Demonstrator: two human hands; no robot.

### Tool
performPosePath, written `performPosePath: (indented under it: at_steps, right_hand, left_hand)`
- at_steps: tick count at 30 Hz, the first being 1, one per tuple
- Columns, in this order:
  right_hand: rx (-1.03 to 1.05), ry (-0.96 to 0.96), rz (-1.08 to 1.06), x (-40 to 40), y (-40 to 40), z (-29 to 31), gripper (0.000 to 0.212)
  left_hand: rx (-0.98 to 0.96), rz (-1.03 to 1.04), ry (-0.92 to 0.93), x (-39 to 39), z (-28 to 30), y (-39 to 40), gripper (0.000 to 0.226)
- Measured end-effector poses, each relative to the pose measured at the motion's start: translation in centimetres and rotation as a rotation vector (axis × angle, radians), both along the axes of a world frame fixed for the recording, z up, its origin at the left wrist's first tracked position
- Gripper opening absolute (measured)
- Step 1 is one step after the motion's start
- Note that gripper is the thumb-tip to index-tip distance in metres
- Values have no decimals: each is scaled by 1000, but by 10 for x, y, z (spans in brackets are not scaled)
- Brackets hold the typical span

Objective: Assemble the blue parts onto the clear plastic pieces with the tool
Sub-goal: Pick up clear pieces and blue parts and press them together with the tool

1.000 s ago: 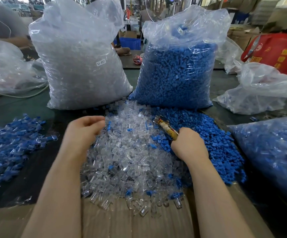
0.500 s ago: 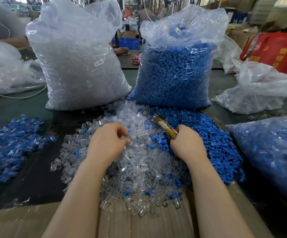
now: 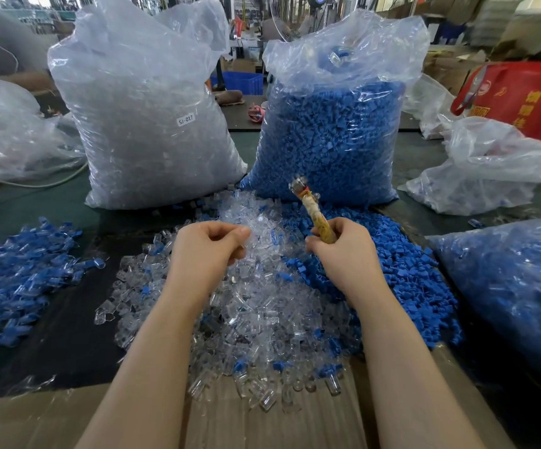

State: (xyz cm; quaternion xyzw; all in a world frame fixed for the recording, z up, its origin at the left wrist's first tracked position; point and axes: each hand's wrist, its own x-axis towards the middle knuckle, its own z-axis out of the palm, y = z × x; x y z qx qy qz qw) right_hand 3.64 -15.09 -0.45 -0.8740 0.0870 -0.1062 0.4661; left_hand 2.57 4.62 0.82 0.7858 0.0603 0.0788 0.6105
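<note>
Nearest us, a sheet of cardboard [image 3: 262,426] covers the front of the desk [image 3: 35,202], and the loose clear plastic pieces [image 3: 262,312] spill onto it, likely so they slide within easy reach. Both our forearms reach over this heap. Our left hand [image 3: 206,251] hovers above the clear pile with its fingers [image 3: 227,233] curled in, thumb against the fingertips; it looks like we are pinching a clear piece, though the piece itself is too transparent to make out for certain. Our right hand [image 3: 343,251] wraps its fingers round the handle of the tool [image 3: 311,210], whose tip points up and away from us, raised above the pile, presumably ready to take the next part.

Just beside the right hand lie the loose blue parts [image 3: 402,270], touching the clear heap, so either hand finds both kinds without stretching. Off to our left sits a separate pile of assembled pieces [image 3: 19,270], clear with blue inside, well apart from the raw stock so the two do not mix.

Farther back stand two tall sacks, the clear-piece bag [image 3: 146,124] and the blue-part bag [image 3: 334,134], evidently the supply that feeds the heaps in front.
</note>
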Motion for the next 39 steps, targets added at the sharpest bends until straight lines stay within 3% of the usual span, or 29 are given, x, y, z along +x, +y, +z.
performPosePath:
  at_steps: [4, 8, 13, 17, 21, 27, 30, 35, 39]
  right_hand:
    - [185, -30, 9, -3, 3, 3, 9]
    - [215, -34, 26, -3, 4, 3, 8]
    - [-115, 5, -60, -1, 1, 2, 10]
    - [-370, 226, -159, -1, -4, 0, 17]
    - [-457, 376, -113, -4, -2, -4, 23]
    - [-478, 394, -75, -4, 0, -3, 24]
    - [-517, 382, -83, -5, -1, -3, 25]
    - [-446, 333, -93, -2, -2, -6, 15]
    - [-168, 163, -67, 0, -4, -2, 13]
  left_hand:
    - [-96, -3, 3, 0, 0, -3, 11]
    - [-136, 12, -11, 1, -1, -6, 9]
    - [-147, 20, -36, 0, -1, -7, 7]
    - [-164, 53, -19, 2, -2, -6, 6]
    - [-188, 43, 42, 3, -2, -6, 17]
    - [-202, -8, 67, 1, -2, -6, 32]
    - [-215, 3, 77, 0, 0, -8, 25]
    - [-233, 4, 65, -2, 1, -8, 15]
    - [-265, -2, 47, -4, 2, -12, 11]
